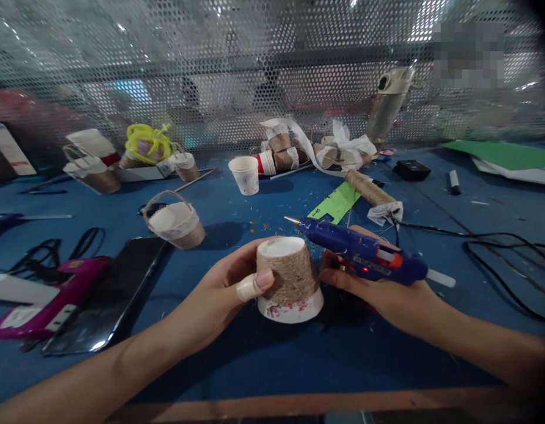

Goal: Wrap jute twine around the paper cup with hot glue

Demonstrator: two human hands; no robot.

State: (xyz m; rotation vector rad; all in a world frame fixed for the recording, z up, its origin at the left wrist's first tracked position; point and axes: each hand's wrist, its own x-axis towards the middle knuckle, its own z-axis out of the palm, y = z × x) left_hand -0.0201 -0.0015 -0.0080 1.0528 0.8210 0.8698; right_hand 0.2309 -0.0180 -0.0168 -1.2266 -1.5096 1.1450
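1. Head view: we see the left hand (237, 274) gripping an upside-down white paper cup wrapped in brown twine (289, 274) over the blue tabletop (237, 365).
2. We find the right hand (373, 290) closed around a dark-blue plastic glue gun (343, 240).
3. We note its metal nozzle (292, 220) near the cup's base, apart.

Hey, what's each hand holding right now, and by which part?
Left hand: the twine-wrapped cup, by its side wall. Right hand: the blue glue gun, from beneath its body; exact grip partly hidden.
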